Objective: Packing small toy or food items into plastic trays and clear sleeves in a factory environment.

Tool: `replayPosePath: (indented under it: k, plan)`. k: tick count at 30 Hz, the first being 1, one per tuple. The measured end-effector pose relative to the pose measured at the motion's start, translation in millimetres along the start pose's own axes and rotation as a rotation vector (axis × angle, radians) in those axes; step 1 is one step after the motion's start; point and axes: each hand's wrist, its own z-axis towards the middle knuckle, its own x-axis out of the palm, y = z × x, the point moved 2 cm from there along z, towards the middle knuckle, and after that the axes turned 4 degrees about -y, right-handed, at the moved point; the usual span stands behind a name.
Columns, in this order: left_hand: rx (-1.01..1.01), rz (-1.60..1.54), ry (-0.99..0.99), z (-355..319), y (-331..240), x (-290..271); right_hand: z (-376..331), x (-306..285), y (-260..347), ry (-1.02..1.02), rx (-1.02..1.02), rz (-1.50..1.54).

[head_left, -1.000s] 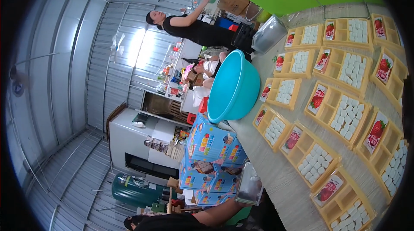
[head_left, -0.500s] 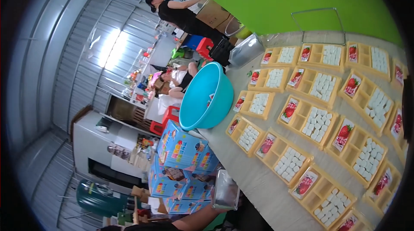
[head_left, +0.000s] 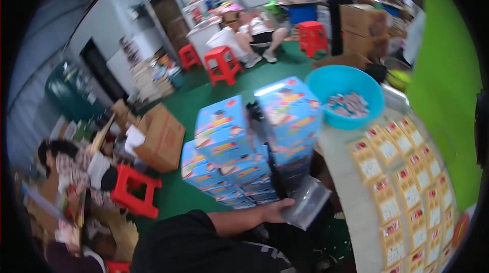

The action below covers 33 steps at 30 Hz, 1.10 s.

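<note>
My left hand [head_left: 277, 211] grips the edge of a clear plastic box [head_left: 307, 202], which hangs tilted beside a stack of blue printed cartons [head_left: 224, 127]. My bare forearm reaches it from a black sleeve at the lower edge. To the right of the box runs a long table [head_left: 342, 168] with rows of yellow compartment trays [head_left: 391, 245], each holding white pieces and a red-printed packet. A turquoise basin [head_left: 318, 87] with small packets inside rests by the table's far end. My right hand is out of view.
Red stools [head_left: 136, 190] stand on the green floor. An open cardboard box [head_left: 162, 138] lies left of the cartons. One person [head_left: 76, 168] sits at the left, another [head_left: 259, 31] at the back; a third [head_left: 340, 3] stands far right. A green panel [head_left: 448, 89] borders the table.
My view has swung left and levelled, so the table and basin now lie farther right. More of the floor, the cartons and my arm shows. The clear box stays in my left hand.
</note>
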Motion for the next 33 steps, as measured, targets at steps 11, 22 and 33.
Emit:
replayPosePath:
  k: [11, 22, 33]
  plan:
    - [0.179, 1.201, 0.215, -37, -18, 44, 25, -43, 60, 0.063, 0.059, -0.616]
    - [0.385, 2.103, 0.71, -14, 14, 96, -7, -40, 172, -0.022, 0.696, -0.91]
    - [0.713, 2.029, 1.047, 6, 60, 100, -56, -22, 271, -0.236, 0.58, -0.905]
